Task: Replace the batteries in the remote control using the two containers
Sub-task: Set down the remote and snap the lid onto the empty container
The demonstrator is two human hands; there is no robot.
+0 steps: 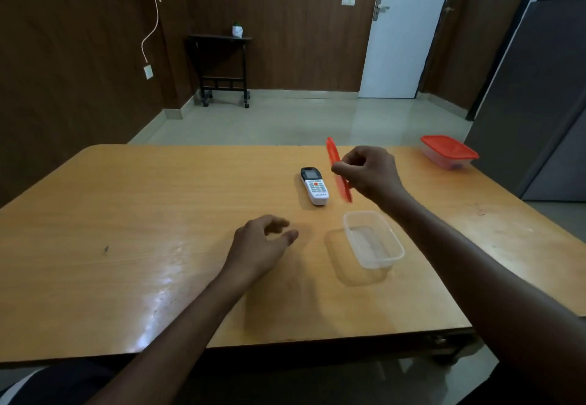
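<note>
A wide wooden desk point(126, 214) with a glossy orange-brown top fills the lower view. Going from left to right, the person's left hand point(260, 244) hovers low over the middle of the desk, fingers loosely curled and its grip apart, holding nothing. Just beyond it, toward the far edge, a white remote control with a dark screen and an orange button point(314, 186) lies face up on the desk. Right beside the remote, the right hand point(369, 173) is raised above the desk, its grip clamped on a thin orange-red plastic lid point(338, 170), pinched between fingers and thumb and held on edge. Nearer the front edge, below that hand, a clear rectangular plastic container point(374, 240) sits open on the desk; whether anything lies inside cannot be told. At the far right corner stands a second clear plastic container with an orange-red lid on it point(448, 151), well apart from the rest.
</note>
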